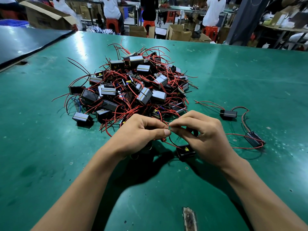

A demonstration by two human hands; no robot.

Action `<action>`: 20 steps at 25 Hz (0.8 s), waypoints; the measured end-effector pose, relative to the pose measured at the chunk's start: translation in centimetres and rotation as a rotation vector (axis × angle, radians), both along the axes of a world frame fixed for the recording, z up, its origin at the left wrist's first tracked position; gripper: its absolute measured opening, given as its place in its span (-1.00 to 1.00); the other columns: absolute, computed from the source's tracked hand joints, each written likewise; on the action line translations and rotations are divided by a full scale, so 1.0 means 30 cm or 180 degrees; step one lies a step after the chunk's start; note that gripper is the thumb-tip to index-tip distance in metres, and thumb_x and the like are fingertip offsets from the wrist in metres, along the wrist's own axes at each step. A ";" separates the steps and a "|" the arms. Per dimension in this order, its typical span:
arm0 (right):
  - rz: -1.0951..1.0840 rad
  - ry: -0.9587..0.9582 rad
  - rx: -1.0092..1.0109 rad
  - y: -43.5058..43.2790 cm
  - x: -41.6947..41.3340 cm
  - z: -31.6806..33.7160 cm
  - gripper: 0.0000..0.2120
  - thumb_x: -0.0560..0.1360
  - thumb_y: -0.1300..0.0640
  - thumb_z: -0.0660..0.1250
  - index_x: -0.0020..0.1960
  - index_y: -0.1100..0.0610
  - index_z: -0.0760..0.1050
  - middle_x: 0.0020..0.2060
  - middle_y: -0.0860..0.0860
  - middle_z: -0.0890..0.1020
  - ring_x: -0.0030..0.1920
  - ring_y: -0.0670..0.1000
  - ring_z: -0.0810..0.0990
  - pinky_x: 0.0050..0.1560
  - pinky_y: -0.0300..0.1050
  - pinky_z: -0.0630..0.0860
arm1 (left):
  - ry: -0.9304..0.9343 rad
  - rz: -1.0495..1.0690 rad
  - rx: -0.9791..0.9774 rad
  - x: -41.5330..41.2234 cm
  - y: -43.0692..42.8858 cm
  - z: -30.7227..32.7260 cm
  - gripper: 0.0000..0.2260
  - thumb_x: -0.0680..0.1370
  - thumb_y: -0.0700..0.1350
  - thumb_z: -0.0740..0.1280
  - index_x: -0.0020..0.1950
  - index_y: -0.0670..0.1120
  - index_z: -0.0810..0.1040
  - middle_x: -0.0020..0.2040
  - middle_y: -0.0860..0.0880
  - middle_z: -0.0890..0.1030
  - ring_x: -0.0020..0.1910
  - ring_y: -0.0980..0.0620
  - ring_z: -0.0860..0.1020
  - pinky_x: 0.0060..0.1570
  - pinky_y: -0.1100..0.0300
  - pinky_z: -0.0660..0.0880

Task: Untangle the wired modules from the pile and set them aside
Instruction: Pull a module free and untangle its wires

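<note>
A heap of small black modules with red and black wires [133, 84] lies on the green table [50, 155], just beyond my hands. My left hand [141, 132] and my right hand [198, 132] meet fingertip to fingertip, both pinching thin wires at the heap's near edge. A black module with a yellow part [185, 152] lies under my right hand, its wires running up to my fingers. Two separate modules sit to the right: one [228, 114] farther back, one [254, 139] nearer.
A dark mat [25, 42] covers the table's far left corner. A worn patch [189, 219] marks the near edge. Beyond the table are cardboard boxes [179, 33], red stools and people in white seated at benches.
</note>
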State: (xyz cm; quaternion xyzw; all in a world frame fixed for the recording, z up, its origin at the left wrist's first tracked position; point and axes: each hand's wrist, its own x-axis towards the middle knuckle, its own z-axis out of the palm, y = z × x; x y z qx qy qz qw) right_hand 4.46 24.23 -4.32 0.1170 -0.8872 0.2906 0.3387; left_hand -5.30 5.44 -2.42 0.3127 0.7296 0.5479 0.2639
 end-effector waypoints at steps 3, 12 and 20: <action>-0.0012 -0.0078 0.0105 -0.002 -0.001 0.000 -0.92 0.57 0.13 0.43 0.01 0.13 0.66 -0.13 -0.02 0.62 -0.20 0.06 0.60 -0.20 0.03 0.53 | -0.0063 -0.0071 -0.0016 -0.003 -0.002 0.000 -0.95 0.51 -0.07 0.46 -0.08 0.04 0.73 -0.36 0.09 0.63 -0.36 0.11 0.46 -0.40 0.29 0.42; -0.0140 -0.1216 -0.0982 -0.055 0.000 0.017 -0.85 0.64 0.15 0.28 -0.10 0.02 0.48 -0.35 -0.26 0.49 -0.30 -0.17 0.43 -0.22 -0.34 0.31 | 0.0362 0.0286 0.0241 0.013 0.020 -0.022 -0.96 0.50 -0.07 0.47 -0.12 0.01 0.73 -0.38 -0.01 0.61 -0.44 0.10 0.43 -0.46 0.29 0.39; -0.0432 -0.1229 -0.1368 0.001 0.015 0.054 -0.90 0.60 0.11 0.36 -0.10 0.05 0.55 -0.36 -0.24 0.53 -0.32 -0.20 0.42 -0.21 -0.32 0.35 | 0.0743 0.0531 0.0069 0.018 0.022 -0.026 -0.85 0.59 0.00 0.35 -0.04 0.01 0.70 -0.22 -0.15 0.68 -0.30 -0.04 0.59 -0.16 0.07 0.56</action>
